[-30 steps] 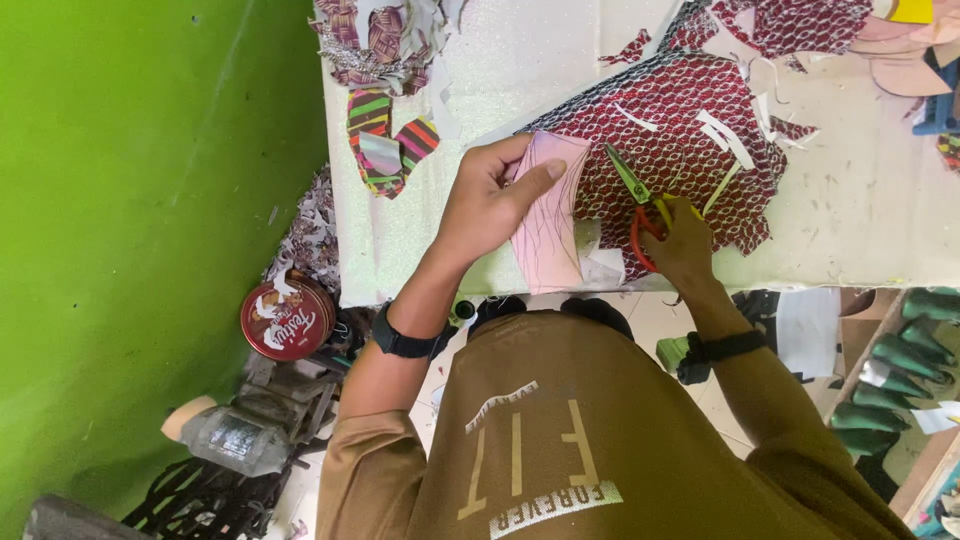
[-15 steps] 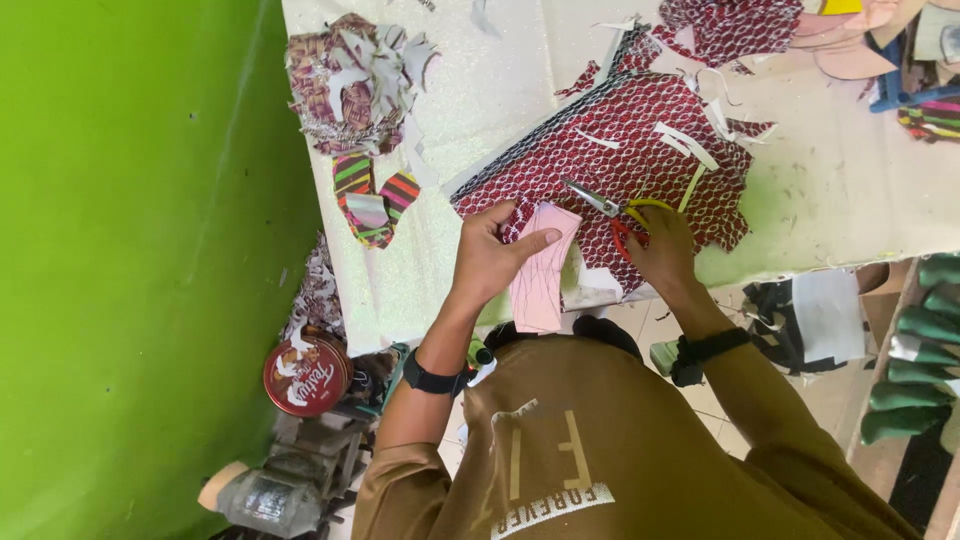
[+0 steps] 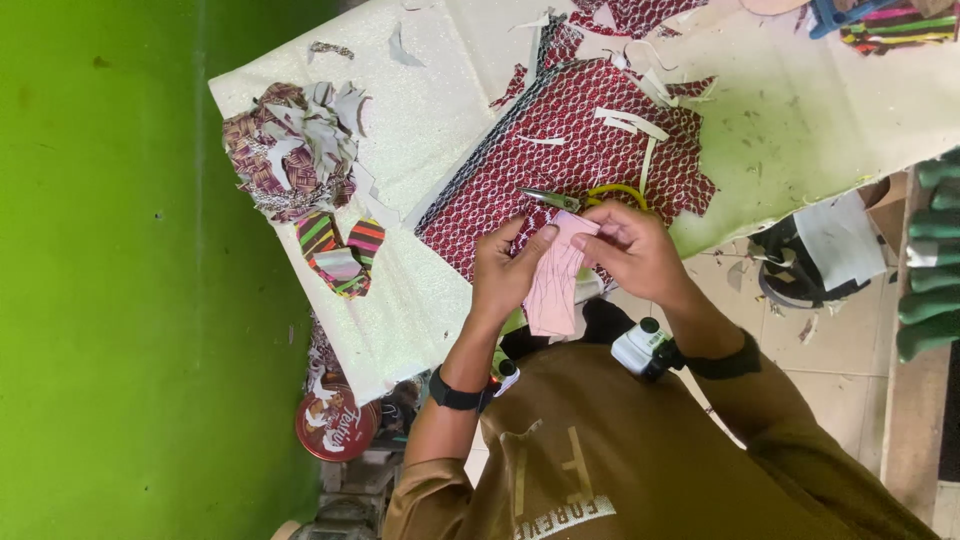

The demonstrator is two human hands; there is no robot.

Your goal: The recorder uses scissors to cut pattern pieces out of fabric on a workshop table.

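My left hand (image 3: 500,275) and my right hand (image 3: 635,250) together hold a pink paper pattern piece (image 3: 553,290) at the near edge of the white table (image 3: 430,120). The left fingers pinch its left side and the right fingers grip its top corner. Just beyond my hands, scissors (image 3: 585,197) with yellow-green handles lie on a red patterned fabric sheet (image 3: 560,140) spread over the table. White paper strips lie scattered on the fabric.
A pile of fabric and paper scraps (image 3: 295,150) and several striped cut pieces (image 3: 340,255) sit at the table's left. A red round tin (image 3: 335,425) stands on the floor below. A green wall (image 3: 100,270) runs along the left; green items (image 3: 930,260) are stacked at right.
My right hand has let go of the scissors, which now lie on the red fabric, and has joined the left hand on the pink piece. The view has shifted.
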